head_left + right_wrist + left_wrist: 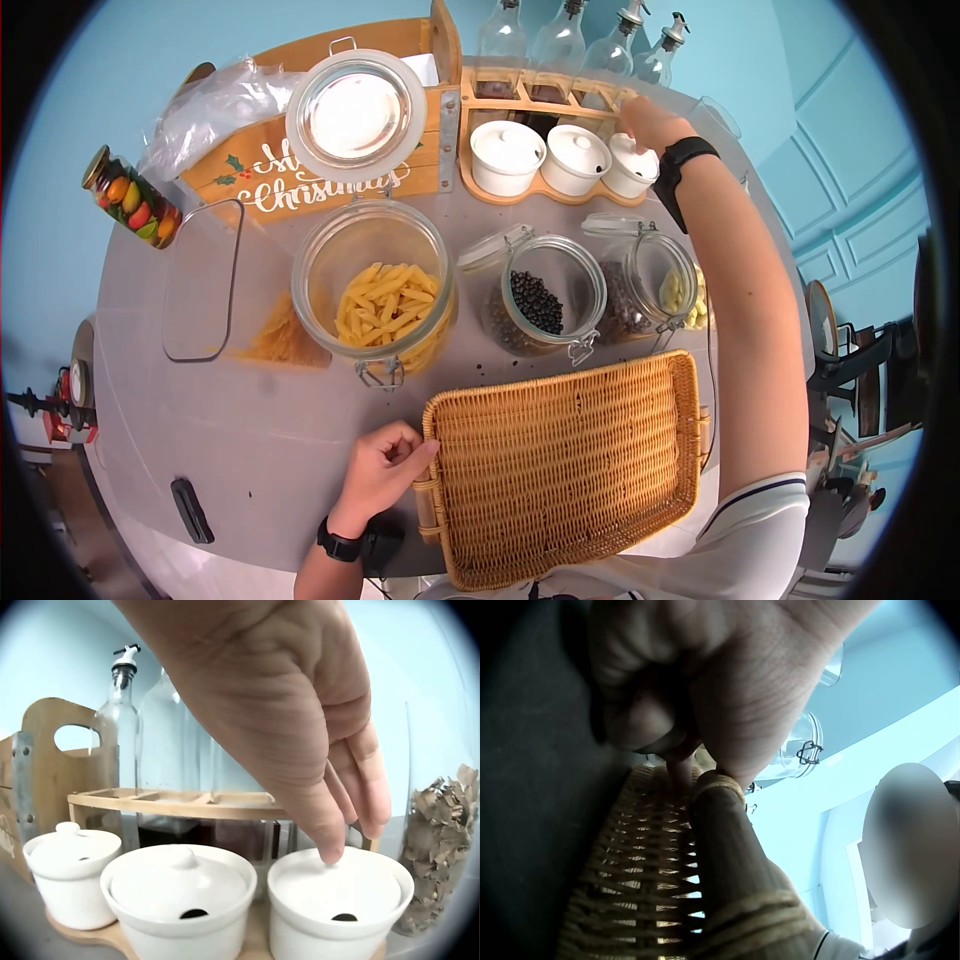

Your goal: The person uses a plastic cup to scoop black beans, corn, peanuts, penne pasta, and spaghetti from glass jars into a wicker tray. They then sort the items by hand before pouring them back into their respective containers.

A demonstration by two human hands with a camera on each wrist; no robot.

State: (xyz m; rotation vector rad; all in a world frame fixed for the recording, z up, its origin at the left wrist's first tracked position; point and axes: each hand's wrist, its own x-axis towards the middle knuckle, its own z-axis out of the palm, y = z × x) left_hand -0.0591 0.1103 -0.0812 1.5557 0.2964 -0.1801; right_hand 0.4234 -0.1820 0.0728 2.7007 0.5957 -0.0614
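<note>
My left hand (385, 470) holds the left rim of a rectangular wicker basket (565, 470), thumb over its edge beside the rod handle (427, 508). In the left wrist view the fingers are curled against the wicker. My right hand (300, 742) reaches down over the rightmost of three white lidded pots (341, 907), thumb tip right at the top of the lid. The other fingers hang spread behind the thumb, and the lid's knob is hidden behind it. The other two pots (507, 158) (578, 160) stand to its left on a wooden base.
Behind the pots, glass oil bottles (557, 45) stand in a wooden rack (540, 103). Open clip-lid jars hold penne (385, 310), black beans (535, 300) and dark contents (625, 305). A Christmas crate (230, 165) and a jar of colourful pieces (135, 205) sit at the left.
</note>
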